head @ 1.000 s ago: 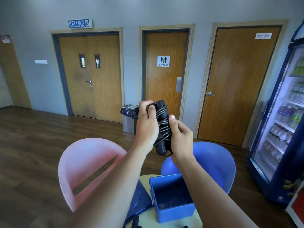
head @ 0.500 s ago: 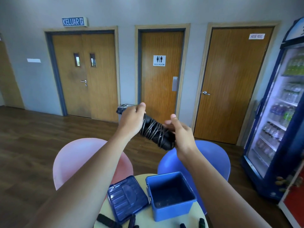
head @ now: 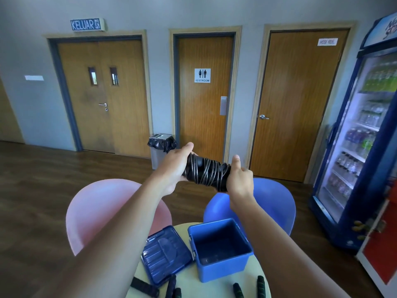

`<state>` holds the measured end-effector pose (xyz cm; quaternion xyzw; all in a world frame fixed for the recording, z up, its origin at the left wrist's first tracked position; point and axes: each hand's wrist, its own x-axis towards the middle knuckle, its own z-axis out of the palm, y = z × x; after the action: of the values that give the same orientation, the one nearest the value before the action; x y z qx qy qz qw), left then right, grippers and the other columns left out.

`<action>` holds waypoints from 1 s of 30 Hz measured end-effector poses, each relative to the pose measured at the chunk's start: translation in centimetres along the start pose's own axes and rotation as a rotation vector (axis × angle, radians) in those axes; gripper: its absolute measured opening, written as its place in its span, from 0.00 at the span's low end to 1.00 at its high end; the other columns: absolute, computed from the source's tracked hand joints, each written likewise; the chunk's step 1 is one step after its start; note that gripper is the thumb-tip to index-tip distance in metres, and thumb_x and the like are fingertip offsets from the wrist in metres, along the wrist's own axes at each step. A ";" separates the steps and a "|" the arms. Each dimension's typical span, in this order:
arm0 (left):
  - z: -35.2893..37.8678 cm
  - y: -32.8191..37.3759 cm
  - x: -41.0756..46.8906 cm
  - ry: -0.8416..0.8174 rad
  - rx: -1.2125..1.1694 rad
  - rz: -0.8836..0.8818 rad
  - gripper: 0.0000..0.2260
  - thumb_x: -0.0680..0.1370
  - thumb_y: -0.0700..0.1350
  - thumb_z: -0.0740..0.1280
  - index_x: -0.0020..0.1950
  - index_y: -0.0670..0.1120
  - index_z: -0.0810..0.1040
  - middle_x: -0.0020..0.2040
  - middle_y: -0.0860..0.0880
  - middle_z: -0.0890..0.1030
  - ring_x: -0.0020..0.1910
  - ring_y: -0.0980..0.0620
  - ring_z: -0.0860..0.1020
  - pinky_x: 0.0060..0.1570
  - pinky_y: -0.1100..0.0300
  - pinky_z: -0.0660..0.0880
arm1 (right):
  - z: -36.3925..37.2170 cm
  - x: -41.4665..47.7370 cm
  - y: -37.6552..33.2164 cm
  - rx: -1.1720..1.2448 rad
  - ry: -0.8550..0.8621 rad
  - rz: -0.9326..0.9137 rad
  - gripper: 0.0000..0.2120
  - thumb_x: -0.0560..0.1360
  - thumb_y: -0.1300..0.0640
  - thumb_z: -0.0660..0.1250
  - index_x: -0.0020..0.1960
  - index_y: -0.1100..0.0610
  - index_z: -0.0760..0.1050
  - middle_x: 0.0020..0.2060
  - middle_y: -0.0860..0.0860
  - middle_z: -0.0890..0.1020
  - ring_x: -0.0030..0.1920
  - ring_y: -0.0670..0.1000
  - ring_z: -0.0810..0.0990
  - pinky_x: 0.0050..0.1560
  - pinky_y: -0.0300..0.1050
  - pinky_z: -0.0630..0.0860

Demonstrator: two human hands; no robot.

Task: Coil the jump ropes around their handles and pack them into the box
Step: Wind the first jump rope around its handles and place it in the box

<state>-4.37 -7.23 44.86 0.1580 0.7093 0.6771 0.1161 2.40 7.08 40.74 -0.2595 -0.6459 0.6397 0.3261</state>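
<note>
Jump rope bundle: black handles wound round with dark cord; lying crosswise, tilted down to the right; centre of the frame, in the air above and beyond the box, well apart from it.
Left hand: curled round the left end of the bundle, thumb over the top, fingers wrapped behind.
Right hand: closed round the right end of the bundle, thumb raised upright; fingers hidden behind the cord.
Box: blue plastic, open-topped, lower centre, standing on the table; interior in shadow.
Lid: dark blue, translucent, lying flat just left of the box; touching its wall or barely apart, cannot tell which.
Handles by the lid: black, ribbed, lying on the table at the bottom edge, below the lid; partly cut off by the frame.
Handles at lower right: two, dark, ribbed, on the table below and right of the box; lower ends cut off by the frame.
Table: round, pale yellow, bottom centre.
Pink chair: lower left, beyond the table.
Blue chair: lower right of centre, beyond the table, behind the right forearm.
Bin: grey, black liner, against the far wall, behind the left hand.
Restroom sign: on the middle wooden door, upper centre.
KELUAR sign: above the double doors, upper left.
Drinks fridge: blue frame, glass front, bottles on shelves, right edge.
</note>
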 end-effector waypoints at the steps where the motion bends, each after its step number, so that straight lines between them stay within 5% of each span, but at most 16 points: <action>1: -0.2 -0.1 0.1 0.008 0.028 -0.015 0.27 0.75 0.67 0.62 0.53 0.44 0.80 0.50 0.46 0.84 0.54 0.46 0.82 0.58 0.44 0.78 | -0.1 -0.1 0.0 0.002 -0.001 -0.018 0.26 0.83 0.41 0.54 0.32 0.55 0.56 0.25 0.49 0.60 0.28 0.51 0.59 0.33 0.46 0.58; 3: -0.4 -0.6 0.7 0.026 0.039 -0.034 0.34 0.67 0.72 0.61 0.60 0.47 0.79 0.57 0.43 0.83 0.60 0.43 0.80 0.63 0.38 0.74 | -0.3 -0.2 -0.2 0.003 -0.003 -0.057 0.26 0.82 0.41 0.54 0.32 0.54 0.55 0.24 0.48 0.60 0.28 0.50 0.58 0.32 0.45 0.57; 7: 0.3 -0.9 0.0 0.063 -0.051 -0.086 0.30 0.73 0.67 0.61 0.62 0.45 0.78 0.60 0.43 0.82 0.60 0.43 0.80 0.63 0.38 0.75 | -0.7 -0.1 -0.2 0.002 -0.025 -0.084 0.24 0.82 0.44 0.55 0.32 0.53 0.54 0.23 0.46 0.59 0.27 0.50 0.57 0.32 0.46 0.56; 10: 1.1 -1.2 -0.5 0.077 -0.120 -0.113 0.16 0.82 0.58 0.61 0.49 0.46 0.76 0.49 0.46 0.83 0.51 0.45 0.83 0.60 0.41 0.78 | -1.1 0.0 -0.3 -0.013 -0.047 -0.100 0.22 0.81 0.47 0.56 0.32 0.53 0.54 0.24 0.48 0.60 0.28 0.51 0.58 0.33 0.49 0.58; 15: 1.9 -1.8 -1.3 0.060 -0.256 -0.130 0.15 0.83 0.55 0.63 0.51 0.44 0.78 0.43 0.46 0.84 0.45 0.47 0.84 0.52 0.48 0.82 | -2.0 0.7 -1.1 -0.031 -0.124 -0.008 0.17 0.74 0.46 0.60 0.36 0.55 0.60 0.30 0.56 0.63 0.31 0.59 0.61 0.34 0.50 0.63; 17: 1.7 -1.9 -1.7 0.030 -0.298 -0.119 0.16 0.83 0.56 0.64 0.48 0.43 0.80 0.42 0.45 0.85 0.45 0.46 0.84 0.47 0.49 0.83 | -2.1 1.5 -0.5 0.034 -0.166 0.051 0.21 0.67 0.37 0.64 0.43 0.56 0.74 0.38 0.57 0.78 0.41 0.67 0.77 0.49 0.56 0.79; 19: 1.4 -2.2 -1.8 0.027 -0.326 -0.104 0.18 0.82 0.57 0.64 0.47 0.43 0.81 0.43 0.44 0.85 0.48 0.45 0.84 0.49 0.48 0.83 | -1.9 1.7 0.0 0.120 -0.181 0.082 0.25 0.66 0.33 0.65 0.53 0.50 0.81 0.54 0.54 0.85 0.60 0.61 0.80 0.65 0.61 0.74; 20: 1.2 -2.3 -1.9 0.026 -0.328 -0.104 0.19 0.81 0.59 0.64 0.46 0.43 0.81 0.43 0.44 0.85 0.47 0.44 0.84 0.51 0.48 0.82 | -1.8 1.7 0.2 0.137 -0.174 0.077 0.21 0.70 0.35 0.65 0.50 0.50 0.82 0.54 0.53 0.85 0.61 0.59 0.80 0.66 0.60 0.73; 23: 1.0 -3.1 -2.0 0.017 -0.282 -0.088 0.24 0.82 0.62 0.59 0.44 0.43 0.80 0.38 0.46 0.84 0.41 0.47 0.82 0.45 0.51 0.79 | -1.3 1.2 0.7 0.139 -0.132 0.051 0.25 0.75 0.34 0.61 0.36 0.54 0.80 0.37 0.55 0.82 0.45 0.60 0.81 0.51 0.52 0.76; 25: 0.9 -3.6 -2.1 0.056 -0.247 -0.065 0.25 0.83 0.62 0.57 0.42 0.43 0.79 0.33 0.48 0.83 0.36 0.49 0.81 0.39 0.55 0.76 | -1.0 0.3 0.9 0.096 -0.103 0.026 0.28 0.72 0.29 0.59 0.39 0.55 0.73 0.35 0.55 0.73 0.38 0.56 0.73 0.42 0.50 0.71; 28: 0.5 -4.0 -2.1 0.127 -0.244 -0.076 0.24 0.84 0.60 0.57 0.40 0.43 0.77 0.33 0.47 0.81 0.33 0.49 0.80 0.35 0.56 0.75 | -0.6 -1.0 0.8 -0.004 -0.038 -0.053 0.26 0.79 0.37 0.56 0.36 0.59 0.63 0.30 0.54 0.64 0.32 0.52 0.63 0.34 0.46 0.62; 30: 0.1 -4.1 -2.2 0.166 -0.259 -0.119 0.22 0.85 0.58 0.57 0.41 0.43 0.76 0.35 0.46 0.80 0.35 0.47 0.80 0.35 0.56 0.76 | -0.4 -1.5 1.1 0.013 -0.021 -0.077 0.30 0.81 0.41 0.56 0.39 0.68 0.66 0.31 0.56 0.62 0.34 0.54 0.62 0.36 0.48 0.61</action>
<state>-2.63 -8.11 40.65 0.0431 0.6315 0.7654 0.1164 3.53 6.27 39.48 -0.2256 -0.6548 0.6334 0.3452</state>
